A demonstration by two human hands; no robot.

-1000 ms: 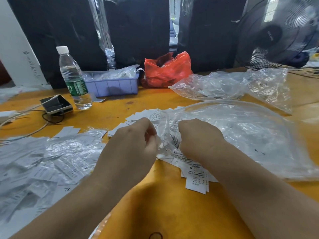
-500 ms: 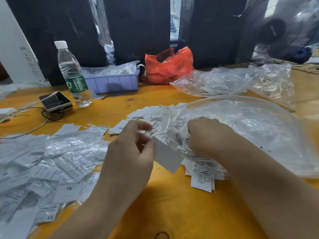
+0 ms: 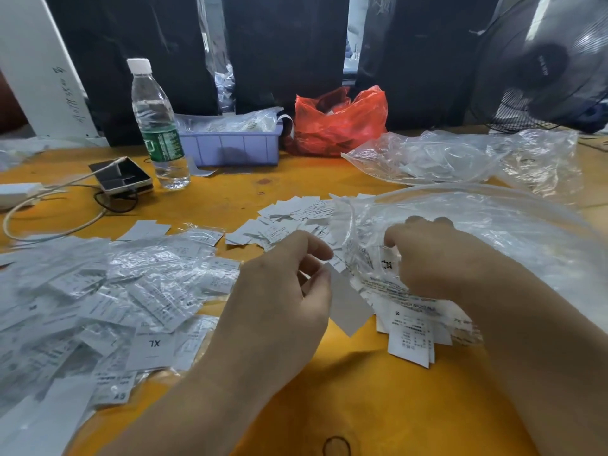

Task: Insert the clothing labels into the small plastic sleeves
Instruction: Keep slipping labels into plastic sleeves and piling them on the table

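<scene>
Label in hand: blank-faced white label, pinched at its upper end between thumb and fingers of left hand; hangs just above orange table, between both hands.
Left hand: clamped on label's top edge, other fingers loosely curled.
Right hand: right hand pushed into mouth of large clear bag, fingers curled down into crinkled plastic; whether gripping a small sleeve inside, cannot tell.
Long axis: runs diagonally, from upper-left at fingertips to lower-right; free corner points down and right, toward stack of printed labels under right wrist.
Sleeve mouth: not visible, hidden by right hand and bag folds.
Loose supply: scattered labels beyond hands; filled sleeves heaped at left in pile.
Risk, misfeed: label held by one end only, likely floppy; free corner may catch on sleeve lip and fold instead of sliding in.
Risk, double pick: thin sleeves cling together, so two may come out as one.
Risk, mix-up: sized labels (S, XL) lie close by; brushing the stack with forearm could scatter it.
Background: water bottle, purple tray, red bag, well apart from work.
</scene>
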